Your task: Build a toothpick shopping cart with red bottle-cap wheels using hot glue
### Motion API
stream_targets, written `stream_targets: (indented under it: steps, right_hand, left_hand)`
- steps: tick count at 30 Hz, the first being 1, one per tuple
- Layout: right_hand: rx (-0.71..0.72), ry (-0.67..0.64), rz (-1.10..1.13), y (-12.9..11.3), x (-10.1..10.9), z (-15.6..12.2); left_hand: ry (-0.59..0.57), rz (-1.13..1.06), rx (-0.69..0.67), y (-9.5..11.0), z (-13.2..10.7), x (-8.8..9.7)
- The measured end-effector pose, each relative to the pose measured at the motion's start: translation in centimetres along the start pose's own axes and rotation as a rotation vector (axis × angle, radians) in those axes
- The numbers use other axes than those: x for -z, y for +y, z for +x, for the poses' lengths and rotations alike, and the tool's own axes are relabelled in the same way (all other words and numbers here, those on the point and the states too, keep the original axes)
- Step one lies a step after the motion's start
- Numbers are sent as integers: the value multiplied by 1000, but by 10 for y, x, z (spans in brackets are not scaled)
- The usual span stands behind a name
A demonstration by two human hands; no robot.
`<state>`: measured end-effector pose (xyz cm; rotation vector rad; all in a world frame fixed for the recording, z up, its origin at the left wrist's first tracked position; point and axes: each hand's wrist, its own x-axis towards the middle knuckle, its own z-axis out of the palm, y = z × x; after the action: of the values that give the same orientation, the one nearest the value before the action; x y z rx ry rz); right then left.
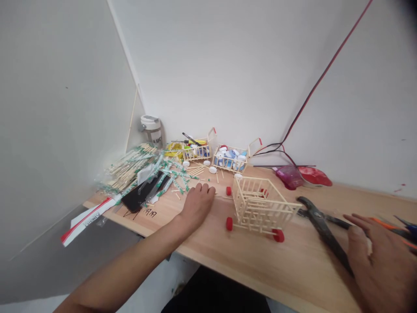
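A small shopping cart built from thin wooden sticks [260,204] stands on the table on red wheels. My left hand [198,202] rests on the tabletop just left of it, fingers curled closed. From its fingertips a thin pale wooden stick [223,197] points towards the cart; its other end is hidden in the grip. At the right edge, my right hand [381,256] is somewhat blurred, its fingers stretched out and apart. It hovers by a pair of dark-handled pliers [325,234]; whether it touches them I cannot tell.
Two stick carts with white wheels [196,152] [230,160] stand behind, filled with bottle caps and tools. Leftward lie wrapped sticks [130,171], a black phone [141,195] and a lidded cup [151,129]. A red-purple object [314,176] and orange-handled tools [389,225] lie rightward.
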<state>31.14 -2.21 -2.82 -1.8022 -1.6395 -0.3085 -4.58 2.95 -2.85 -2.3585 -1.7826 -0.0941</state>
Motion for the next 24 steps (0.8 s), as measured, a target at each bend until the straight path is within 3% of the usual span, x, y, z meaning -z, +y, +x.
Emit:
stream_targets:
  steps: [8,13,19,22,24]
  right_hand:
    - [-91,-22,67,-4,3,-6]
    - [-135,-42,70,-17,14,-7]
    - [-106,66,86,-29,19,-11]
    - [-87,64,111,-40,19,-17]
    - [-85,16,79,-46,18,-23]
  left_hand:
    - [-6,-42,-54,-2,3,-7]
    - [42,-138,-13,-8,-4,-1]
    - [133,-348,120,-29,-22,15]
    - [108,-600,129,-37,-38,17]
    - [71,-656,127,-38,-50,14]
